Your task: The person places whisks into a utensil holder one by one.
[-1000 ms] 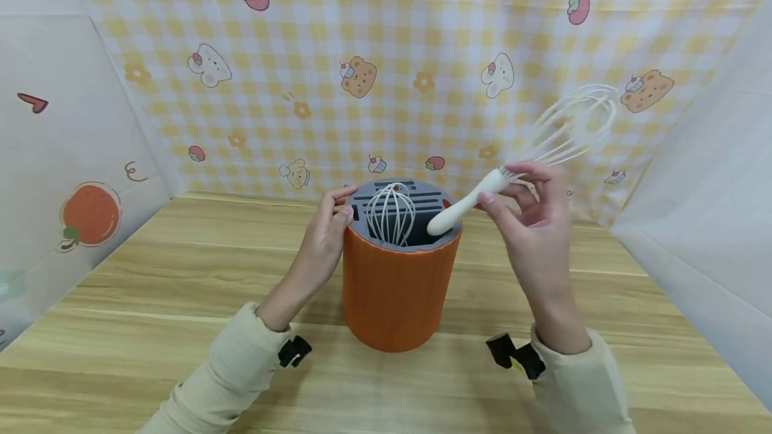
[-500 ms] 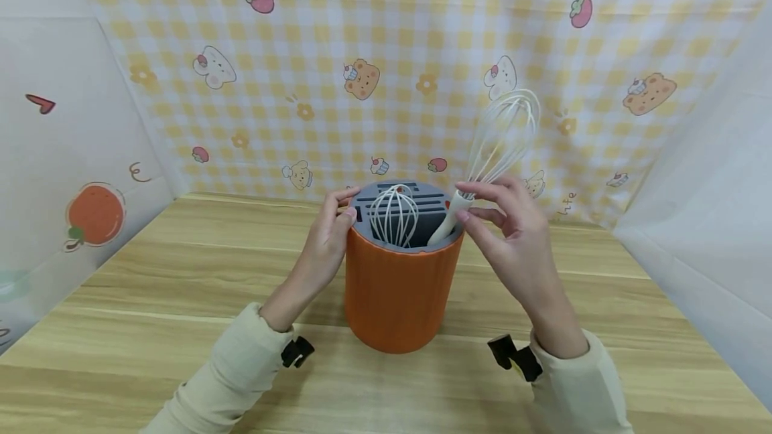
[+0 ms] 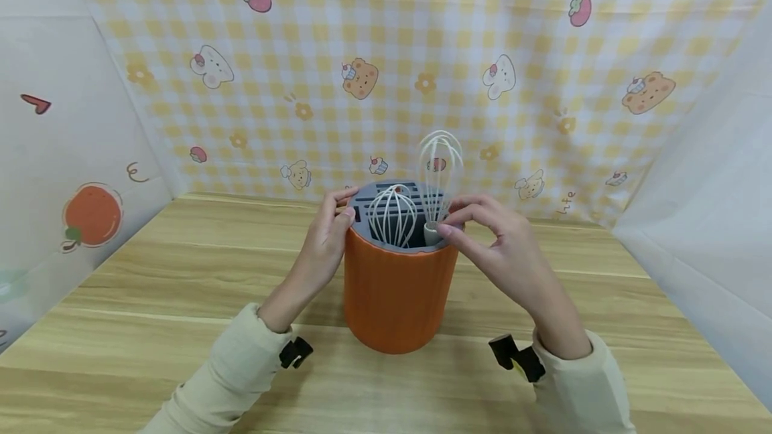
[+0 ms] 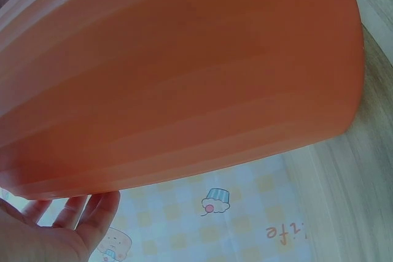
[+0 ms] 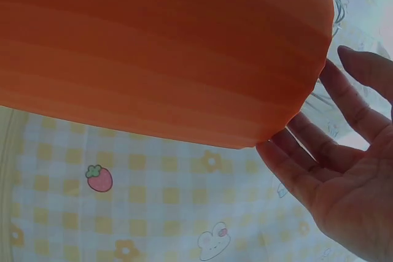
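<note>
An orange knife holder (image 3: 398, 303) with a grey slotted top stands upright on the table. My left hand (image 3: 326, 236) steadies its left rim, thumb on top; in the left wrist view its fingers (image 4: 101, 213) lie against the orange side. My right hand (image 3: 506, 246) pinches a whisk (image 3: 441, 176) at the top of its white handle, at the right of the front opening. Most of that handle is inside the holder, wires up. Another whisk (image 3: 392, 216) stands left of it in the same opening, its handle hidden. In the right wrist view, the right hand's fingers (image 5: 307, 176) show beside the rim.
The wood-grain table (image 3: 199, 273) spreads around the holder. A yellow checked cloth (image 3: 271, 86) hangs behind, with pale side sheets (image 3: 48, 132) left and right. Black clips (image 3: 295, 352) sit at both sleeve cuffs.
The right hand has brought the whisk left and lowered its handle into the front opening, turning it from slanted to nearly upright. The left hand and holder have stayed in place.
</note>
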`<state>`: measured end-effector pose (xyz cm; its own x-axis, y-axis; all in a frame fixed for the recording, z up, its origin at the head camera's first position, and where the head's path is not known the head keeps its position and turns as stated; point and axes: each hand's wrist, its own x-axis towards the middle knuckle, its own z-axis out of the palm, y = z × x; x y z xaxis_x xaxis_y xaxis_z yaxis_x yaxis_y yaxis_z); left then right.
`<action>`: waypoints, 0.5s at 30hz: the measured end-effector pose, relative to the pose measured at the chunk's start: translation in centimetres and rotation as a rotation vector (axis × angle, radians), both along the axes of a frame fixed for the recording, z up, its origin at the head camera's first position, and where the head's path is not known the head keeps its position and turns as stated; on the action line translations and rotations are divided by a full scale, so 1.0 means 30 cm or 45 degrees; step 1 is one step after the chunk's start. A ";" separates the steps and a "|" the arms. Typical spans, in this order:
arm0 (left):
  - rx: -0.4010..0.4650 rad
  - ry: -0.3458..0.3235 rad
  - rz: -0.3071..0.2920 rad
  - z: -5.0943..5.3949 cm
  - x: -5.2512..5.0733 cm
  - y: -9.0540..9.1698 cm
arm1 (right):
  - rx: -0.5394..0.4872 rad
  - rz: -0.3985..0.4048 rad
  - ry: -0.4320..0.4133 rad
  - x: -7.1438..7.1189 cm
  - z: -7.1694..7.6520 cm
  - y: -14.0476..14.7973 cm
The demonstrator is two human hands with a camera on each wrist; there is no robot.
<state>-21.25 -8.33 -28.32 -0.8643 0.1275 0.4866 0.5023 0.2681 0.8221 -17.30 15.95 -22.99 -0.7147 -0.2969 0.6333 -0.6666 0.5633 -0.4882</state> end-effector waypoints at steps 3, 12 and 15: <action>0.002 0.004 -0.003 -0.001 -0.002 0.001 | -0.008 -0.019 -0.038 0.001 0.000 0.001; 0.004 0.008 0.006 -0.002 -0.002 0.001 | 0.146 0.031 -0.075 0.002 -0.013 -0.027; 0.000 0.008 0.007 -0.002 -0.001 0.002 | 0.193 0.037 -0.085 -0.002 -0.020 -0.037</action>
